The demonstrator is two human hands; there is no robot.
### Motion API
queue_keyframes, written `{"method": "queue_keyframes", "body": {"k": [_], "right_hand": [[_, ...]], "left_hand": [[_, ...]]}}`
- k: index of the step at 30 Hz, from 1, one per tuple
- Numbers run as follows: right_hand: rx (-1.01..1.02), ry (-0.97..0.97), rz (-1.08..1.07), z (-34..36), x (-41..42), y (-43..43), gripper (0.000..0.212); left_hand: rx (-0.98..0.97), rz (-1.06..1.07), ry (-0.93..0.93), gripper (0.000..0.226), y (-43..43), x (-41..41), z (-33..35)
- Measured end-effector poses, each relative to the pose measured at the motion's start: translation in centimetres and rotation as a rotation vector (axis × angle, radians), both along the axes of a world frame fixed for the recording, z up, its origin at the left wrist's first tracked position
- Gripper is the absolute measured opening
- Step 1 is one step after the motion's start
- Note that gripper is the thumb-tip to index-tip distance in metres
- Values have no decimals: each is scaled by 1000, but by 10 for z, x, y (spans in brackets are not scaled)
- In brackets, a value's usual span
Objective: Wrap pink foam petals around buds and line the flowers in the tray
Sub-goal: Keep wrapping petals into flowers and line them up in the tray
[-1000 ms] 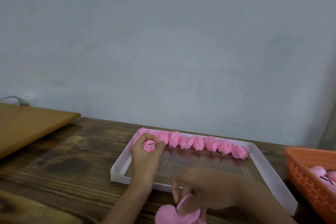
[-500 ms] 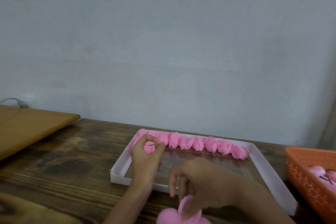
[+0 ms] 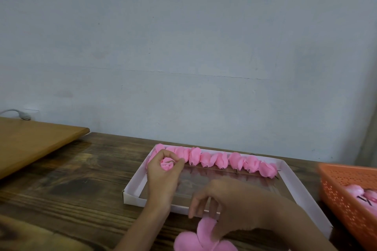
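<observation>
Perhaps craft workshop: flower-lined tray (image 3: 135, 179)

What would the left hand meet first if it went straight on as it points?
The left hand would probably meet the left end of the row of flowers in the tray; depth is unclear.

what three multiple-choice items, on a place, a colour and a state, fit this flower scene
1. Where in the white cardboard tray does the row of pink foam flowers lie? A near wall B far wall C middle
2. What colour is the perforated plastic basket at the right? A orange B blue C white
3. What is the left hand doing? A lying flat B gripping a rolled pink foam bud C hanging empty
B: flowers line the far wall. A: its mesh is orange. B: fingers curl round the bud.
</observation>
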State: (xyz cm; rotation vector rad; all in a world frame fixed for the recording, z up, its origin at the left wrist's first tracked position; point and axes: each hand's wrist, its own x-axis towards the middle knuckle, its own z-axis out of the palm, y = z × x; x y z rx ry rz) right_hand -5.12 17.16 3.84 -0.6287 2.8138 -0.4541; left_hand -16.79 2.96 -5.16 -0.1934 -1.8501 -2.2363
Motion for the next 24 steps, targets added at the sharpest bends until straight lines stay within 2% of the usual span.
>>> {"method": "queue_keyframes", "body": {"k": [4, 11, 16, 24], "right_hand": [[-3, 20, -76, 4, 3, 4, 29], [-50, -39, -76, 1, -3, 3, 21], [-24, -10, -64, 0, -3, 3, 24], [25, 49, -33, -5, -4, -1, 25]], "left_hand": [[-17, 4, 7, 34, 0, 1, 0], [-27, 22, 13, 31, 0, 0, 0], [-34, 35, 8, 24, 0, -1, -1], [-35, 20, 16, 27, 0, -2, -2]]}}
